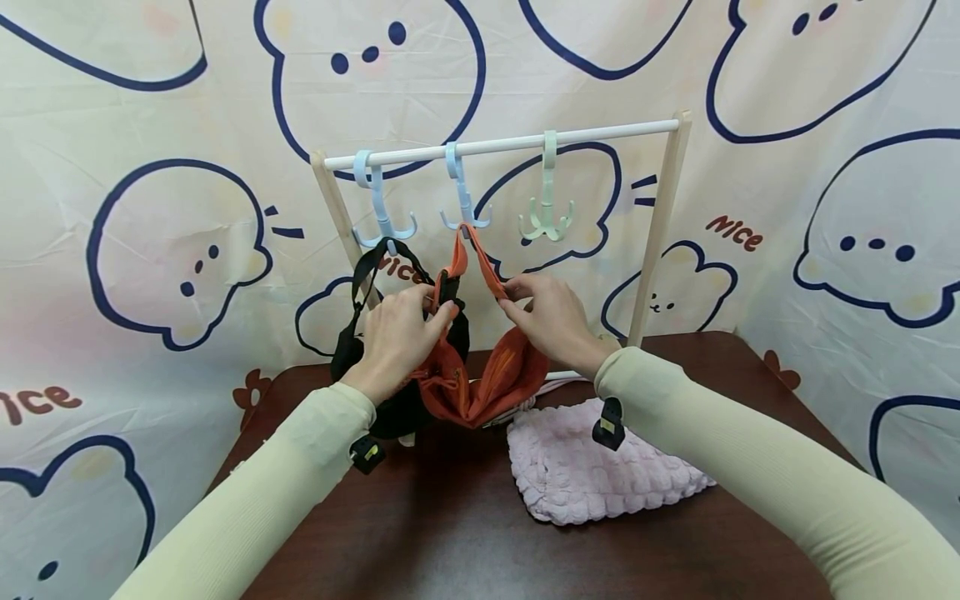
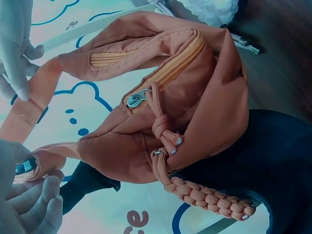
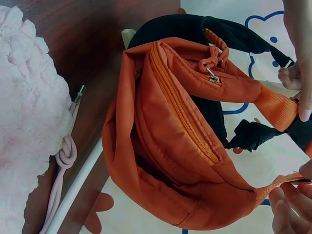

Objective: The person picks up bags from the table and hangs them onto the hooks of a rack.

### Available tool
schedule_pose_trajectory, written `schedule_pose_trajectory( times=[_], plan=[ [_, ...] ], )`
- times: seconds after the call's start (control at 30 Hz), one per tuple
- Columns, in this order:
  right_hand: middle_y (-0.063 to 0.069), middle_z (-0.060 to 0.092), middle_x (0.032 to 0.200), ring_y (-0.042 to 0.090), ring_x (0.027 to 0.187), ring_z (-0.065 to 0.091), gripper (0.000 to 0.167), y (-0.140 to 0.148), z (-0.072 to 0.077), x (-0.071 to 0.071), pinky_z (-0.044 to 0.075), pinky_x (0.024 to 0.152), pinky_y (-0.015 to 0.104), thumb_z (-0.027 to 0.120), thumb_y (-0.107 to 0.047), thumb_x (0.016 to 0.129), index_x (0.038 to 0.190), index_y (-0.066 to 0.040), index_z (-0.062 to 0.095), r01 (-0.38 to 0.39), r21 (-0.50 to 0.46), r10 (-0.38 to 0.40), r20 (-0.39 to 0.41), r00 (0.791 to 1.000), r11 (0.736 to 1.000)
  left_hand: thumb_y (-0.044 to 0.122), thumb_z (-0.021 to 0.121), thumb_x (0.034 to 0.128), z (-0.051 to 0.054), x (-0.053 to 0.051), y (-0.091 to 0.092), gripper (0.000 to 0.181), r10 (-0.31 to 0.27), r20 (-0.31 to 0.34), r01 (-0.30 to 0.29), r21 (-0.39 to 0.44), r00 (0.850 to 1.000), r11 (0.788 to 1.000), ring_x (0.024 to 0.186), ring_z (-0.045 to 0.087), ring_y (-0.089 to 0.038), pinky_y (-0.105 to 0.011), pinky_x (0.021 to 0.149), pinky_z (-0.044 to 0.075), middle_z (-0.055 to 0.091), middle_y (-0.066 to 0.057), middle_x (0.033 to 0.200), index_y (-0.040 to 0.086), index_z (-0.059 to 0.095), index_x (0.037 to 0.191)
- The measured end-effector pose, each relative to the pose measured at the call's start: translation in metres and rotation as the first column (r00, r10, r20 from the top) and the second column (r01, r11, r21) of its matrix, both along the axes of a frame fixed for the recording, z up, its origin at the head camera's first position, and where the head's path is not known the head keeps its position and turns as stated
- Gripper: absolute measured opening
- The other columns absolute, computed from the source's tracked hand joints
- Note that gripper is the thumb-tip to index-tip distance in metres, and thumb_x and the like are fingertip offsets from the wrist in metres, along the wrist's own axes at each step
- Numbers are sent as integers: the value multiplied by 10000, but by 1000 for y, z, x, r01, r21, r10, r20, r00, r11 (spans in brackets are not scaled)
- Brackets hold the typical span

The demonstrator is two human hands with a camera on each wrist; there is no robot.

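An orange waist bag (image 1: 480, 379) hangs below the middle blue hook (image 1: 460, 192), its strap (image 1: 480, 250) reaching up to the hook's prongs. My left hand (image 1: 401, 333) grips the strap's left side beside a dark buckle (image 2: 27, 166). On the other side, my right hand (image 1: 551, 317) pinches the strap between thumb and fingers. In the right wrist view the bag's zipper (image 3: 187, 117) and sagging body face the camera. A black bag (image 1: 405, 412) hangs behind and left, its black strap (image 1: 367, 262) on the left blue hook (image 1: 384, 208).
A white rail (image 1: 510, 143) on wooden posts carries the hooks, including a green one (image 1: 547, 196) at right. A fluffy pink bag (image 1: 592, 467) lies on the brown table (image 1: 450, 533), with a pink cord (image 3: 66, 156) near it. Patterned cloth (image 1: 187, 250) backs the table.
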State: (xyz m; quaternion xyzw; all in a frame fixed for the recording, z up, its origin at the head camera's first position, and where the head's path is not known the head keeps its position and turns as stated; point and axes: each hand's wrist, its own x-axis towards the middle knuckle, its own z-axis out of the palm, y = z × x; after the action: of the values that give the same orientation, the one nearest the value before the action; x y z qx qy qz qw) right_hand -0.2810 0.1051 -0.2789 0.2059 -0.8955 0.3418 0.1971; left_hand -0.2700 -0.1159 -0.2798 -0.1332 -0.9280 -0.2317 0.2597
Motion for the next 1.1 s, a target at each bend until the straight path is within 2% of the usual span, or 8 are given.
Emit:
schedule_pose_trajectory(
  times=[0.3, 0.7, 0.9, 1.1],
  plan=[
    [63, 772, 1122, 205, 838, 725, 203, 0, -1, -1, 552, 761, 400, 670, -231, 977, 1147, -143, 737, 26, 25, -26, -3, 1000, 999, 397, 649, 980, -1, 0, 1, 350, 7, 13, -7, -17, 1000, 1000, 574, 582, -208, -292, 459, 346, 716, -53, 799, 91, 725, 1133],
    [73, 771, 1119, 214, 846, 726, 203, 0, 2, -4, 557, 769, 398, 670, -227, 977, 1142, -130, 736, 27, 25, -27, 5, 1000, 999, 390, 646, 983, -2, -2, -1, 344, 6, -10, -6, -22, 1000, 1000, 494, 496, -189, -287, 424, 295, 736, -51, 828, 93, 717, 1142],
    [86, 770, 1126, 210, 821, 724, 243, 2, 1, -4, 550, 752, 388, 656, -232, 983, 1194, -133, 725, 30, 14, -31, 10, 999, 999, 418, 638, 981, -5, -4, -1, 362, 19, -19, -20, -39, 1000, 999, 497, 512, -172, -292, 422, 309, 760, -43, 881, 112, 702, 1163],
    [81, 766, 1145, 207, 815, 720, 266, 4, 0, -4, 544, 718, 379, 651, -226, 984, 1230, -149, 716, 41, 11, -41, 4, 999, 999, 413, 638, 978, -6, -3, -1, 340, 27, -28, -28, -35, 999, 999, 490, 491, -174, -296, 438, 298, 746, -35, 847, 124, 700, 1146]
  ],
)
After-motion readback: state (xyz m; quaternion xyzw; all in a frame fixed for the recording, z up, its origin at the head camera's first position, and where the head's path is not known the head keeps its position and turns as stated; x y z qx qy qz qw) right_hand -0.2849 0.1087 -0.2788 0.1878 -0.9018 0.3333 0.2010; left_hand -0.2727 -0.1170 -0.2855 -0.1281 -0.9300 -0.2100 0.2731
